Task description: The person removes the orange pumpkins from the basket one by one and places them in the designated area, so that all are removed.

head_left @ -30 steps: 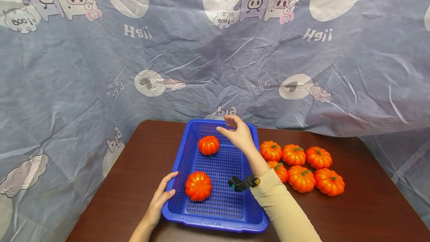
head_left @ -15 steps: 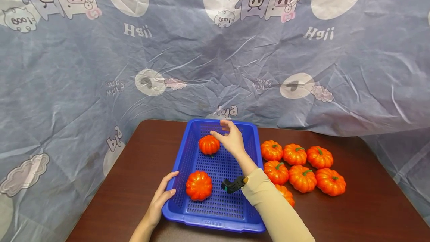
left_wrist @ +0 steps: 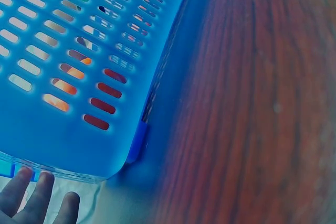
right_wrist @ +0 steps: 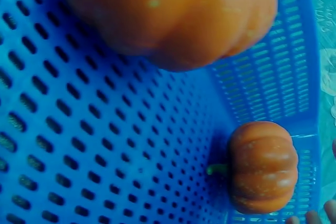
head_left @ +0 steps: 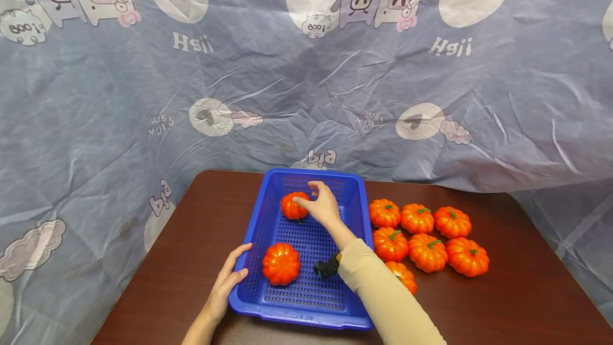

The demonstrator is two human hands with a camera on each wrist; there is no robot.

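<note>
A blue perforated plastic basket (head_left: 306, 315) stands on the table with two small orange pumpkins in it. My left hand (head_left: 222, 286) touches the basket's left rim with extended fingers; its fingertips show at the rim in the left wrist view. Inside the far half, my right hand (head_left: 324, 207) hovers with thumb and fingers spread beside the far pumpkin (head_left: 293, 206). The thumb overlaps that pumpkin in the head view, but contact cannot be told. In the right wrist view, this pumpkin (right_wrist: 262, 167) has its green stem pointing left. The near pumpkin (head_left: 281, 264) shows no stem.
Several more orange pumpkins (head_left: 428, 253) with green stems sit in rows on the brown table (head_left: 187, 238), right of the basket. One of them (head_left: 401, 276) is partly behind the right sleeve. A grey-blue printed curtain (head_left: 268, 84) hangs behind the table.
My right hand has moved left and lower, from over the basket's far right part to beside the far pumpkin. The left hand stays at the rim. The pumpkin behind the right sleeve has come into view.
</note>
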